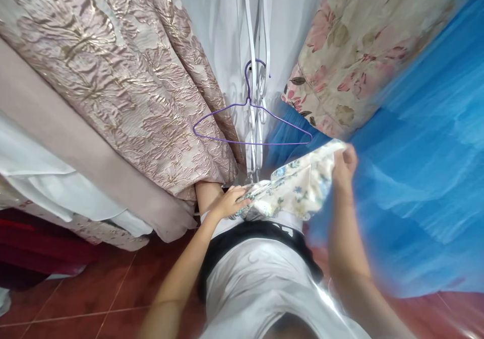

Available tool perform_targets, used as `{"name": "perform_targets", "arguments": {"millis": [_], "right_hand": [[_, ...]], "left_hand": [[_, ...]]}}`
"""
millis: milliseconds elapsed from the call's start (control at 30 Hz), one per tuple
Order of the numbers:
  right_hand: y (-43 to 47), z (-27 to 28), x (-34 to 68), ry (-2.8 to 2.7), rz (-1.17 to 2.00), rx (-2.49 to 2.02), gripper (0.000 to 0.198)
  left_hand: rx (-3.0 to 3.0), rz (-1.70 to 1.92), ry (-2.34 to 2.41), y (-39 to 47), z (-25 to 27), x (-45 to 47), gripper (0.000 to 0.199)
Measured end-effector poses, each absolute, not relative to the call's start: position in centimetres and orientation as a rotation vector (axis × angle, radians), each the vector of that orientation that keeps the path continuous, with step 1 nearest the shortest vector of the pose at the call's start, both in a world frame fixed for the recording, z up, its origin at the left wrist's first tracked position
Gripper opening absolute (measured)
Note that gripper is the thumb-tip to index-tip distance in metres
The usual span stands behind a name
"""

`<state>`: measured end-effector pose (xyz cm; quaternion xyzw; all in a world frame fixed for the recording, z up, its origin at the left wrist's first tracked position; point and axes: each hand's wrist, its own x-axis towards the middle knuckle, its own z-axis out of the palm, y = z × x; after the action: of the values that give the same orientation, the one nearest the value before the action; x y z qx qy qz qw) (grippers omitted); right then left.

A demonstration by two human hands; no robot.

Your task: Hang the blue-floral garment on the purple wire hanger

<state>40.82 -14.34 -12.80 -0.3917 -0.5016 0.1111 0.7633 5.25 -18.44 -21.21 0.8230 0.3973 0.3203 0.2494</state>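
Both hands are gripping a floral cloth (298,185), right hand (343,163) seemingly pinching its upper corner, left hand (227,204) clutching the lower end, the purple hanger (252,123) hanging just above them.

Between the left hand (227,204) and right hand (343,163) hangs soft matt floral cloth (298,185). Above them, a thin glossy purple wire hanger (251,127). Left of the hands, embossed shimmering brocade curtain (124,82); right, sheer blue netting (423,152).

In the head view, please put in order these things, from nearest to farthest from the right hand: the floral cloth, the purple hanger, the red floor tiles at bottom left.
1. Floral cloth: held in the right hand.
2. Purple hanger: up and to the left, hanging on the white bars.
3. Red floor tiles: far down at the bottom left.
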Motion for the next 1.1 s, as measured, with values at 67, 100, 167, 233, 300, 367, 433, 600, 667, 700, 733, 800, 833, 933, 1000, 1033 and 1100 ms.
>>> {"name": "perform_targets", "arguments": {"millis": [67, 100, 167, 233, 300, 367, 433, 600, 667, 700, 733, 800, 833, 933, 1000, 1033, 1100], "right_hand": [[-11.0, -12.1, 41.8, -1.064, 0.288, -0.858, 0.042], [-9.4, -11.4, 42.0, -1.049, 0.328, -0.862, 0.041], [-6.5, -9.6, 41.8, -1.046, 0.451, -0.836, 0.037], [-4.3, -7.4, 40.8, -1.070, 0.583, -0.747, 0.029], [-2.9, -5.2, 39.1, -1.145, 0.734, -0.688, 0.024], [-2.3, -3.4, 36.9, -1.262, 0.894, -0.720, 0.022], [-2.6, -2.4, 34.7, -1.378, 1.061, -0.803, 0.021], [-5.2, -2.2, 31.3, -1.560, 1.412, -0.935, 0.027], [-6.2, -2.3, 31.3, -1.542, 1.459, -0.915, 0.023], [-6.5, -2.2, 31.5, -1.536, 1.466, -0.898, 0.022], [-6.8, -2.0, 31.8, -1.538, 1.469, -0.880, 0.021], [-7.1, -1.6, 32.3, -1.569, 1.474, -0.858, 0.021], [-7.2, -1.3, 32.6, -1.590, 1.475, -0.859, 0.022], [-7.4, -0.4, 33.0, -1.622, 1.458, -0.903, 0.022], [-7.4, 0.2, 33.1, -1.629, 1.434, -0.938, 0.022], [-7.3, 0.4, 33.1, -1.638, 1.419, -0.948, 0.023], [-7.2, 0.5, 33.2, -1.677, 1.380, -0.965, 0.025]], "left_hand": [[2.227, 0.899, 1.038, -18.7, -19.6, 5.5, 0.042], [2.203, 0.922, 1.024, -19.0, -18.7, 5.7, 0.039], [2.142, 1.030, 1.038, -19.5, -16.9, 6.2, 0.031], [2.083, 1.159, 1.077, -19.8, -15.3, 6.1, 0.026], [1.981, 1.271, 1.109, -20.0, -13.8, 5.4, 0.023], [1.853, 1.355, 1.091, -20.1, -12.7, 3.8, 0.022], [1.783, 1.437, 1.048, -19.9, -11.8, 1.9, 0.022], [2.061, 1.418, 1.199, -18.1, -10.8, -3.3, 0.009], [2.269, 1.290, 1.425, -16.9, -10.7, -5.2, 0.006], [2.353, 1.189, 1.561, -16.2, -10.7, -6.1, 0.006], [2.409, 1.071, 1.690, -15.4, -10.6, -6.9, 0.010], [2.432, 0.832, 1.863, -14.0, -10.5, -8.1, 0.019], [2.415, 0.763, 1.909, -13.2, -10.4, -8.5, 0.022], [2.383, 0.887, 1.951, -10.9, -9.6, -9.2, 0.029], [2.374, 1.156, 1.910, -9.3, -8.6, -9.2, 0.030], [2.356, 1.287, 1.855, -8.5, -7.9, -9.0, 0.029], [2.283, 1.503, 1.677, -7.1, -6.5, -8.3, 0.027]]}}
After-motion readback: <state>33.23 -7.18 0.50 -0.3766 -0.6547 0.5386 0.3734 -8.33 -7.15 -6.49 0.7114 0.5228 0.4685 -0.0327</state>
